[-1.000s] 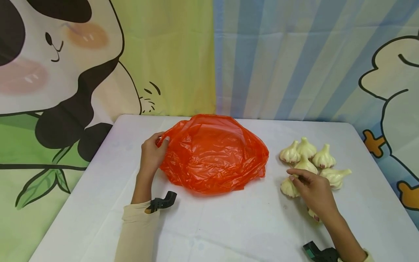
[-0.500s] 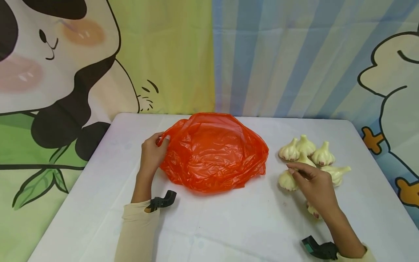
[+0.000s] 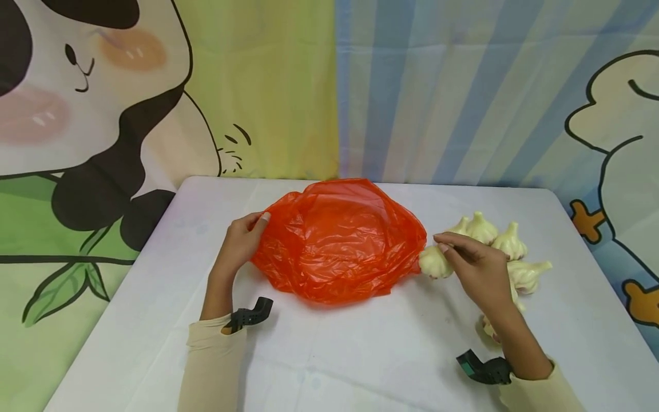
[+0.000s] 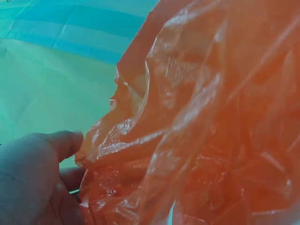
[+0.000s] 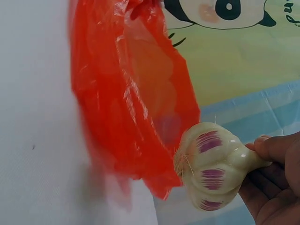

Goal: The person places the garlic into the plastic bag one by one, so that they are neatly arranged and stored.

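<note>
A crinkled red plastic bag (image 3: 340, 240) stands spread on the white table, its mouth facing up and outward. My left hand (image 3: 241, 243) pinches the bag's left edge between thumb and fingers; the left wrist view shows the thumb at the rim of the film. With my right hand (image 3: 476, 269) I hold a garlic bulb (image 3: 435, 262) by its stem, close to the bag's right edge. In the right wrist view the bulb (image 5: 211, 166) has purple streaks and a tuft of roots, and it overlaps the edge of the bag.
Several more garlic bulbs (image 3: 509, 242) lie in a group on the table (image 3: 329, 366) at the right, partly behind my right hand and forearm. A cartoon-printed curtain (image 3: 288, 86) hangs along the table's far edge.
My right hand has lifted a garlic bulb from the group and carried it left to the bag's right edge. The left hand keeps its pinch, with the bag shifting only slightly.
</note>
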{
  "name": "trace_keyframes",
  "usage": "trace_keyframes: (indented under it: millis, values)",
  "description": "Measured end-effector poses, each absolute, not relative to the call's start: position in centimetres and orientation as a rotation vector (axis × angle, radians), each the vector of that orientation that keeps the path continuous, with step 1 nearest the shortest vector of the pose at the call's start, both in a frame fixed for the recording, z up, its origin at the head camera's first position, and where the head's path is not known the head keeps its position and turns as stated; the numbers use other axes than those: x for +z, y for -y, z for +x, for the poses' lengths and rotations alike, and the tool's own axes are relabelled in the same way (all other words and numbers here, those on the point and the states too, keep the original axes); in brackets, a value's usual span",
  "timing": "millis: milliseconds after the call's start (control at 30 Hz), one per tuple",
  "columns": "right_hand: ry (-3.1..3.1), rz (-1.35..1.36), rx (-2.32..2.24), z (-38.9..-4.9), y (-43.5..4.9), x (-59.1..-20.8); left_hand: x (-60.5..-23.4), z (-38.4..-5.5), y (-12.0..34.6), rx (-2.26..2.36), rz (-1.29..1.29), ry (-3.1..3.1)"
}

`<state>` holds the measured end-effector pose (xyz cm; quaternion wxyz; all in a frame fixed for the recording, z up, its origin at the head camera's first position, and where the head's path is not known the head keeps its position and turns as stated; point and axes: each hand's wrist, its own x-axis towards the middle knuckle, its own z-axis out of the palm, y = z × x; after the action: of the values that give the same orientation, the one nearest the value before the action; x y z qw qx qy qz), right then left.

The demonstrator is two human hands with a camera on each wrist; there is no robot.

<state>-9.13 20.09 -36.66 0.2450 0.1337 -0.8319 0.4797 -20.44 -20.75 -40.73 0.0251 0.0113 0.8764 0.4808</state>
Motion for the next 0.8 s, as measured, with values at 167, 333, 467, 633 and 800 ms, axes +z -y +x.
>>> trace_keyframes:
  millis: [167, 333, 467, 633, 800]
  values:
    - [2.201, 0.413, 1.421, -10.7, -19.8, -37.9, -40.8, -20.5, 20.9, 1.490, 0.037, -2.679]
    - [2.172, 0.414, 1.519, -12.0, -18.8, -38.1, -41.0, -20.6, 21.1, 1.493, 0.021, -2.673]
    - [2.154, 0.426, 1.538, -12.3, -17.2, -36.9, -41.0, -20.4, 21.1, 1.488, 0.017, -2.672]
    - [2.170, 0.412, 1.578, -13.0, -15.7, -36.1, -40.9, -20.4, 21.1, 1.500, 0.005, -2.667]
    - [2.184, 0.324, 1.697, -14.4, -14.6, -36.1, -40.8, -20.3, 21.2, 1.498, 0.027, -2.686]
